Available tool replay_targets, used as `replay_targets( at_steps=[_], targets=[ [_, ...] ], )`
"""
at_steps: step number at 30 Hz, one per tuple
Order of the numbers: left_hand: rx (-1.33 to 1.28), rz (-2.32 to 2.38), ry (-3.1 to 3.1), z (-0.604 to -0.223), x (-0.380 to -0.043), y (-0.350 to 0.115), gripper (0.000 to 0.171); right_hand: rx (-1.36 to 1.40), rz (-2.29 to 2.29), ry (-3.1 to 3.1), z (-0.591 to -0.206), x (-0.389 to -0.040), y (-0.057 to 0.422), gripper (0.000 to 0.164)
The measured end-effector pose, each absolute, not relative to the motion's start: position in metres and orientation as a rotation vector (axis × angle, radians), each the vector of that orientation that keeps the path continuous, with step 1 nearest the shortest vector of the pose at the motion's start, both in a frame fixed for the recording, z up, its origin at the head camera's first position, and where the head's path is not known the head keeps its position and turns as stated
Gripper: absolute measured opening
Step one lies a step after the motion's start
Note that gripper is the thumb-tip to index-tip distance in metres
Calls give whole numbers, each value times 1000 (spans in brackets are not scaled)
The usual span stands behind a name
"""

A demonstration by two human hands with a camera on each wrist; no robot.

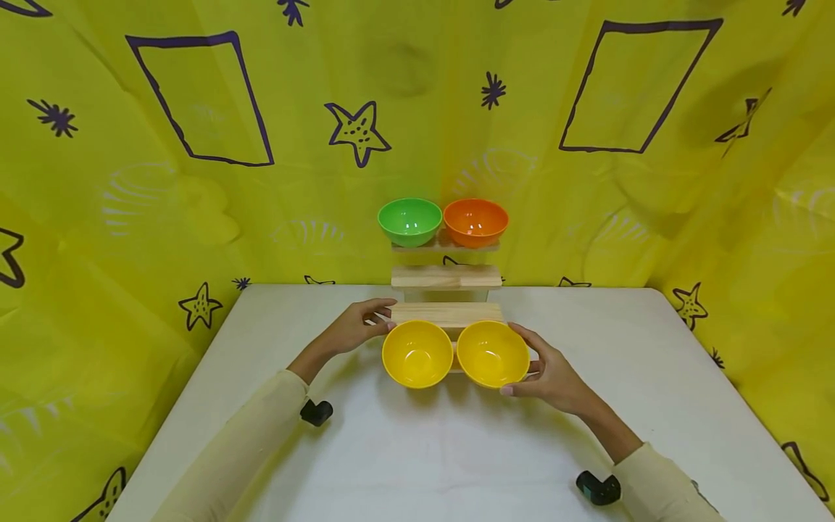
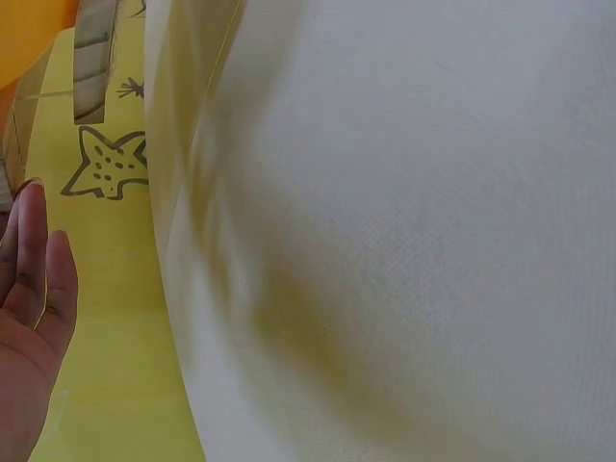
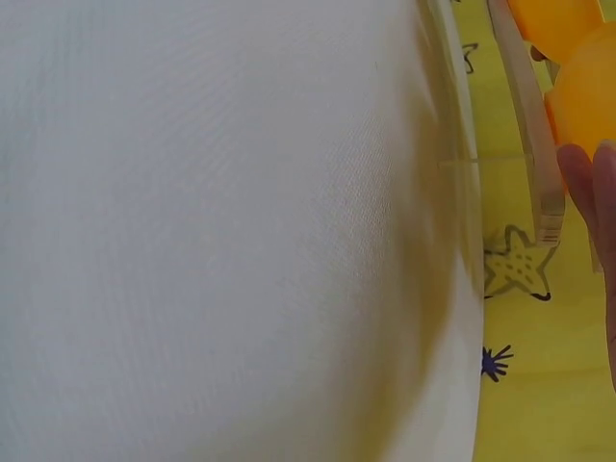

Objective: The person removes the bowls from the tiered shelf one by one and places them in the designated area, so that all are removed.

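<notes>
Two yellow bowls stand side by side on the lowest step of a wooden tiered stand in the head view. My right hand holds the right yellow bowl by its outer side, thumb at the front and index finger at the back rim. Beside the left yellow bowl, my left hand reaches to the stand's left end with fingers extended. Its thumb tip is by that bowl's rim; whether it touches is unclear. On the top step sit a green bowl and an orange bowl.
The stand rests on a white-covered table, near its back edge. A yellow patterned curtain rises behind and along both sides. Black devices, one by each wrist, hang near the left sleeve and right sleeve.
</notes>
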State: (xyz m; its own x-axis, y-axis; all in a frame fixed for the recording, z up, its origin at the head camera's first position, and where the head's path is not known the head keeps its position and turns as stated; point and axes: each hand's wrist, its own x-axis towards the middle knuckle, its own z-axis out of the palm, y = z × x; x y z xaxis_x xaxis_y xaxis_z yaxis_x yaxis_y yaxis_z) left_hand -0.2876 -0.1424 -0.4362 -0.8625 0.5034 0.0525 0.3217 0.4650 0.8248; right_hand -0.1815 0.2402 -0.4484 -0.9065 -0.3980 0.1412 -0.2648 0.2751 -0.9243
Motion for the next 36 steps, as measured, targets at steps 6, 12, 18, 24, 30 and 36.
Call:
replay_targets(
  at_steps=[6,12,18,24,30,36],
  targets=[
    [710,1353,2511,-436,-288,-143,51,-633,-1708,2425,-447,-180,243,96],
    [697,1361,2504,-437,-288,-143,50,-660,-1724,2401,-445,-176,246,96],
    [707,1350,2506,-434,-286,-143,50,-672,-1751,2355,-443,-166,251,97],
    [697,1346,2506,-433,-287,-142,51,-675,-1741,2361,-438,-156,255,96],
    [691,1348,2501,-434,-289,-143,52,-709,-1746,2340,-434,-149,259,95],
    [680,1350,2494,-433,-289,-142,52,-700,-1742,2288,-436,-142,261,96]
  ],
)
